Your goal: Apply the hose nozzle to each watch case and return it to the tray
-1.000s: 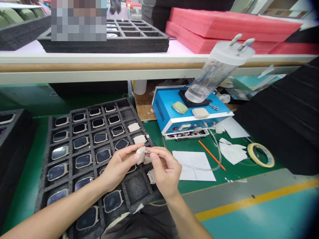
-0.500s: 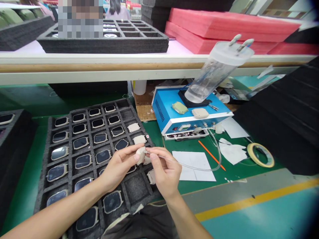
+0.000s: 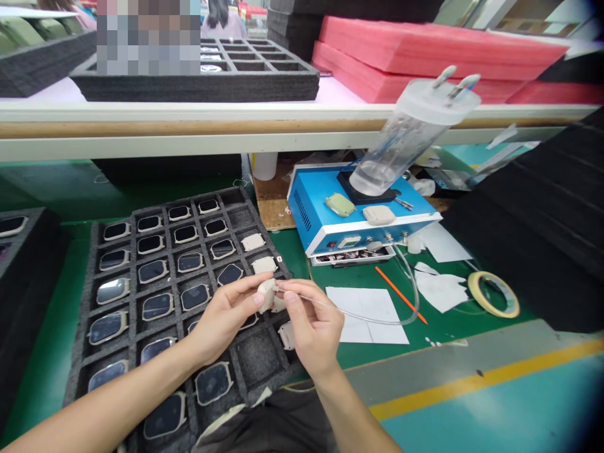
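Movement: almost none since the earlier frame; both hands kept their pose and only the view shifted slightly.
Left hand [image 3: 226,314]: fingers and thumb closed around a cream plastic housing [image 3: 267,296].
Right hand [image 3: 314,333]: thumb and forefinger pinched a thin clear tube [image 3: 325,304], its tip at the housing's edge.
Housing position: held just above a grey felt tray [image 3: 250,220], whose cells held dark-faced rounded units.
Tube route: ran from the right hand, looped across the green bench mat [image 3: 302,277], and rose to a blue bench unit [image 3: 306,201].
Blue unit top: carried a tilted clear plastic canister [image 3: 401,151], plus one green and one cream housing.
Nearby items: white paper sheet [image 3: 363,314], orange pen [image 3: 401,294], yellow tape roll [image 3: 493,294].
Writing: front-panel labels on the blue unit were too small to read.
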A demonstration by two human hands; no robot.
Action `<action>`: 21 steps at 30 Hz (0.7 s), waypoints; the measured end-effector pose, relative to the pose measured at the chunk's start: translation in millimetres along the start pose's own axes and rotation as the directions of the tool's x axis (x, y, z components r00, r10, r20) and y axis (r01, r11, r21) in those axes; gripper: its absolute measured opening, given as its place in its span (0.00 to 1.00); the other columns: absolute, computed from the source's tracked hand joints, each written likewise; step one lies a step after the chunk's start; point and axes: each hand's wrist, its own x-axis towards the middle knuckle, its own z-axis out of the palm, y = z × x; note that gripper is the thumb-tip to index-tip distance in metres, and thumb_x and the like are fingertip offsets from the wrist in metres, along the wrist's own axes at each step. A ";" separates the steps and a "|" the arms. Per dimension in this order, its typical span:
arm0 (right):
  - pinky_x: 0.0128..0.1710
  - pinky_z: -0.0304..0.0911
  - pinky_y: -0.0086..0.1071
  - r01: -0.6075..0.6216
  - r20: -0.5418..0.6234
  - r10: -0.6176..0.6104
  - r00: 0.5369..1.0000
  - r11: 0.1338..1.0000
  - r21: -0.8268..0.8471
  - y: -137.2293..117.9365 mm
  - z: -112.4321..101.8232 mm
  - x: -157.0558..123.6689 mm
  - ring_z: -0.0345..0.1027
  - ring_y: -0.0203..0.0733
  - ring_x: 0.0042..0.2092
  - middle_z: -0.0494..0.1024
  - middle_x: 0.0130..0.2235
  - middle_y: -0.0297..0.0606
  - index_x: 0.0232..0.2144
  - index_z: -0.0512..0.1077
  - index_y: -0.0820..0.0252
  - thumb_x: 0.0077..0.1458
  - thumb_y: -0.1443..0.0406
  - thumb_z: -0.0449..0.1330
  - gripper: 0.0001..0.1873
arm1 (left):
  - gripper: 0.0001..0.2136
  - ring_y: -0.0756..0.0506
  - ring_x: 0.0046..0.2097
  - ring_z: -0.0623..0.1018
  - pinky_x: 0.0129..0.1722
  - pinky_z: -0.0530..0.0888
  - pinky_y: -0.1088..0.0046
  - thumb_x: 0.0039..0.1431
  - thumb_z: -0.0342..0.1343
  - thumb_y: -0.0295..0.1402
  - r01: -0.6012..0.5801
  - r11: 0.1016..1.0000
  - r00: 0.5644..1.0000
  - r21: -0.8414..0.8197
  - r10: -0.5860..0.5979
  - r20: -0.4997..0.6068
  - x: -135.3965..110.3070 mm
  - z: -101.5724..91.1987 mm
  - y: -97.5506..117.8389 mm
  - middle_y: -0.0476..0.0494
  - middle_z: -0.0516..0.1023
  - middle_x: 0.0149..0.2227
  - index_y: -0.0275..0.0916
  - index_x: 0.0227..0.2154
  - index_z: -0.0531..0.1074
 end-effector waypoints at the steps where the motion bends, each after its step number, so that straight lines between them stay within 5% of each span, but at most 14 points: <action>1: 0.42 0.81 0.31 0.002 -0.001 -0.002 1.000 1.000 -0.001 -0.1 0.0 0.0 0.82 0.41 0.45 0.86 0.42 0.39 0.41 0.84 0.52 0.67 0.68 0.62 0.09 | 0.24 0.41 0.52 0.81 0.59 0.71 0.63 0.52 0.77 0.45 0.002 1.000 1.000 -0.001 -0.002 -0.002 0.1 -0.3 -0.2 0.41 0.87 0.51 0.46 0.51 0.85; 21: 0.42 0.81 0.32 -0.009 0.012 0.008 1.000 1.000 0.021 0.8 -1.5 -2.3 0.82 0.41 0.45 0.85 0.42 0.38 0.42 0.83 0.51 0.67 0.68 0.62 0.10 | 0.23 0.41 0.51 0.81 0.59 0.72 0.63 0.50 0.78 0.46 -0.002 1.000 1.000 0.015 0.002 -0.016 -0.4 1.2 1.7 0.42 0.87 0.49 0.47 0.49 0.86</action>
